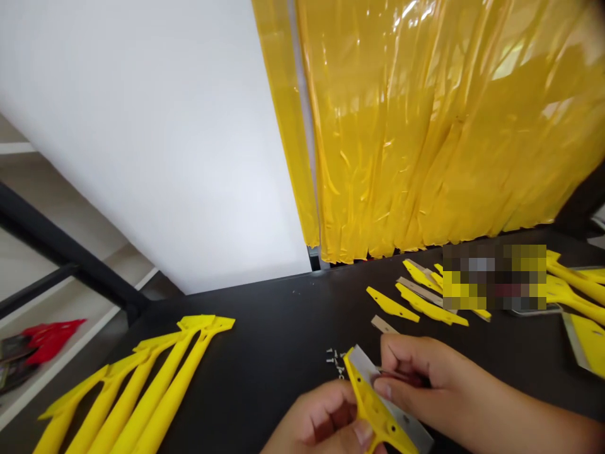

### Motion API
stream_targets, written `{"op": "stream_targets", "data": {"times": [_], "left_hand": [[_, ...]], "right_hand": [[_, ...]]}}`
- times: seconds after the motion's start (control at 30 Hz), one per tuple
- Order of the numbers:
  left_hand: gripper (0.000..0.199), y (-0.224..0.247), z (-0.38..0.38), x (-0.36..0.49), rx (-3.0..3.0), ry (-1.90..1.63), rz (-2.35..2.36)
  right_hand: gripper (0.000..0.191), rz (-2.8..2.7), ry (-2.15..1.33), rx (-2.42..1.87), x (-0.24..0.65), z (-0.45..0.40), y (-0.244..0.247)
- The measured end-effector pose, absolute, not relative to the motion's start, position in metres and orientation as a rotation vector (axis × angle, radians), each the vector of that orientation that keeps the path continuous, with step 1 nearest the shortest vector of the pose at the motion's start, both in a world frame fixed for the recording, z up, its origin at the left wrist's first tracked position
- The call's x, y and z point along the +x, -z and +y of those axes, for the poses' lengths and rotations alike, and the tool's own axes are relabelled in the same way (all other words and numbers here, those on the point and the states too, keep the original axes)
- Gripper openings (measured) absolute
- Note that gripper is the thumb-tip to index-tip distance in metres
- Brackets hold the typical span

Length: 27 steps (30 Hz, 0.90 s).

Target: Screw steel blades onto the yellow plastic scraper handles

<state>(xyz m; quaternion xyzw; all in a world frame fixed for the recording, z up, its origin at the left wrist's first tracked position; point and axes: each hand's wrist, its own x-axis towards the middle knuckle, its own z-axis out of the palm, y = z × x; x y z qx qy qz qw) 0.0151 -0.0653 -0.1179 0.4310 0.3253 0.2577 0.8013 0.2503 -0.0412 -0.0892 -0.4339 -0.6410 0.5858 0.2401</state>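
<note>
My left hand (326,419) is closed on a yellow plastic scraper (373,407), thumb on its face near the bottom edge. A grey metal blade (405,421) lies along the scraper's head, and dark screw holes show in the yellow part. On the blade's far side, my right hand (425,372) is closed, its fingertips at the blade. A thin metal shaft runs into its fingers; what kind of tool this is stays mostly hidden. Just beyond the scraper, several small screws (336,359) lie scattered on the black table (265,353).
Several yellow scrapers (155,372) lie in a row at left. Loose yellow plates (392,305) and pale blade strips (420,291) lie at right, with more scrapers (574,284) beyond and a blurred-out patch. A yellow plastic curtain (406,145) and white panel (155,139) stand behind.
</note>
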Motion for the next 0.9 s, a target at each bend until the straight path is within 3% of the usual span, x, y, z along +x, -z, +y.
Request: {"op": "stream_targets", "data": {"times": [0.2,0.43,0.9], "left_hand": [[0.059,0.102,-0.069,0.022,0.995,-0.552,0.794],[0.039,0.082,-0.074,0.024,0.866,-0.486,0.807],[0.041,0.081,-0.072,0.022,0.879,-0.475,0.842]], "right_hand": [[0.045,-1.836,-1.588,-1.165,0.255,-0.042,0.092],[0.033,-1.902,-1.559,-1.155,0.259,-0.041,0.090],[0.029,-2.044,-1.453,-1.098,0.262,-0.034,0.100]]}}
